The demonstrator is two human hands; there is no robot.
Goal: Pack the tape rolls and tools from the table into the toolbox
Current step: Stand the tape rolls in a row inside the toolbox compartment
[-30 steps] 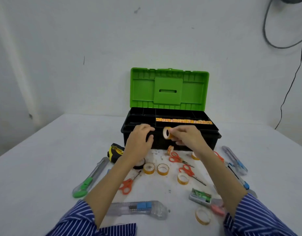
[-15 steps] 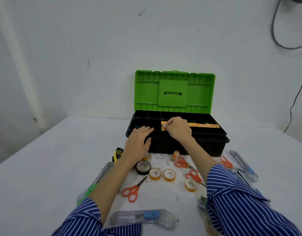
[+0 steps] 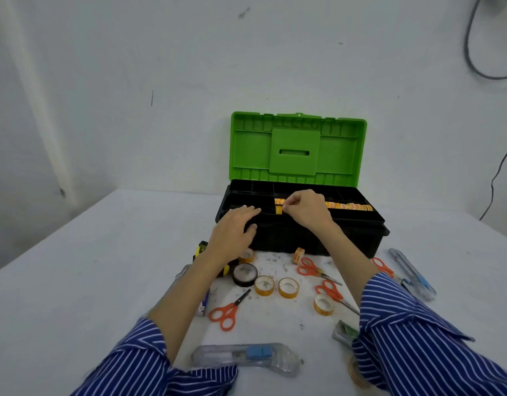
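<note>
A black toolbox [image 3: 346, 238] with its green lid [image 3: 295, 150] up stands at the table's middle. A row of yellow tape rolls [image 3: 349, 206] lies in its top tray. My right hand [image 3: 305, 208] pinches a small yellow tape roll [image 3: 279, 210] at the left end of that row, inside the tray. My left hand [image 3: 235, 228] rests flat on the box's front left rim. Loose yellow tape rolls [image 3: 288, 287], a black tape roll [image 3: 244, 274] and orange scissors [image 3: 226, 312] lie on the table in front.
Utility knives lie near the front edge [image 3: 246, 357] and at the right [image 3: 412, 274]. A yellow-black tape measure [image 3: 202, 248] sits behind my left forearm. More scissors [image 3: 313, 268] lie near the box. Wall and cables stand behind.
My right hand carried the tape roll from in front of the box up into the tray, at the left end of the row. My left hand stayed on the rim, its fingers now flatter.
</note>
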